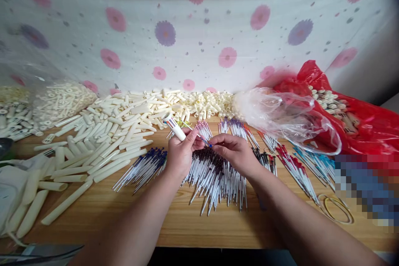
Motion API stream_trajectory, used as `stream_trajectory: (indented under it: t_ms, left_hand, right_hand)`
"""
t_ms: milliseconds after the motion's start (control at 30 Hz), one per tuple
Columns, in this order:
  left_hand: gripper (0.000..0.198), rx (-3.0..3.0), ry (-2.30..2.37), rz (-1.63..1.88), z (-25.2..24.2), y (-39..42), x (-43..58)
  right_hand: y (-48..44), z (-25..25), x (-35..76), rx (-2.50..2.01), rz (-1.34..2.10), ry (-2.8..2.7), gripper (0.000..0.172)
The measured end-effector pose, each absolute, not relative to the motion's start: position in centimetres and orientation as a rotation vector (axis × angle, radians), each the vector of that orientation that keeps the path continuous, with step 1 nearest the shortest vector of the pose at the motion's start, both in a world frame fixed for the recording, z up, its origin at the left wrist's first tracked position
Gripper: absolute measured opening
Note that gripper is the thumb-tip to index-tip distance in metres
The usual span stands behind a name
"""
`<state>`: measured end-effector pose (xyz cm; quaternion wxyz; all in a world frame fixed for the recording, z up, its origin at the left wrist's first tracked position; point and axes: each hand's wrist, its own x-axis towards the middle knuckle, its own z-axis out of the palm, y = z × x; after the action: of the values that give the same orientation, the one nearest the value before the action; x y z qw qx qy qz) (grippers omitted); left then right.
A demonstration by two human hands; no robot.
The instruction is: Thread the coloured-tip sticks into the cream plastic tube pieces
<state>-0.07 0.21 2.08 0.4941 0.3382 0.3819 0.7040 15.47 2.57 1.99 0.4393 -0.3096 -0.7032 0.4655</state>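
**Fingertip Work Above Colour-Sorted Refills**

Grasping a white pen body (175, 129) in the left hand (182, 151), tilted with its coloured end up and outward, perhaps to free the fingertips. Pinching a small blue piece (210, 145) in the right hand (235, 152), close against the left fingertips (maybe a refill's end; too small to tell). Held above dark-ended refills (215, 181) on the wooden table (118, 220), grouped by colour, probably for easy picking.

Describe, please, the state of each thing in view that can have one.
White pen body: tilted, held by the left hand
Right hand: pinched, fingertips at a small blue piece
Dark-tipped refills: loose, heaped
Red bag: open, white parts showing
Right clear bag: crumpled, lying down
Pale tubes: loose, piled
Thin rings: lying loose
Flowered sheet: hanging
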Motion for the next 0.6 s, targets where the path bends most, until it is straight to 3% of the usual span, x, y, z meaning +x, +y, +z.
stream_trajectory:
  t_ms: [133,367,600]
  left_hand:
    - [0.024,0.787,0.842,1.686,2.0,0.2,-0.1]
    - [0.020,0.779,0.734,1.612,1.8,0.1,0.1]
    - [0.018,1.356,1.107,1.678,0.3,0.7,-0.7]
  right_hand:
    - [2.4,1.2,14.9,-0.641,1.072,-1.734,0.018]
    - [1.4,0.6,13.9,-0.630,0.850,-1.541,0.013]
    - [0.9,3.3,15.6,-0.489,0.615,-1.228,0.007]
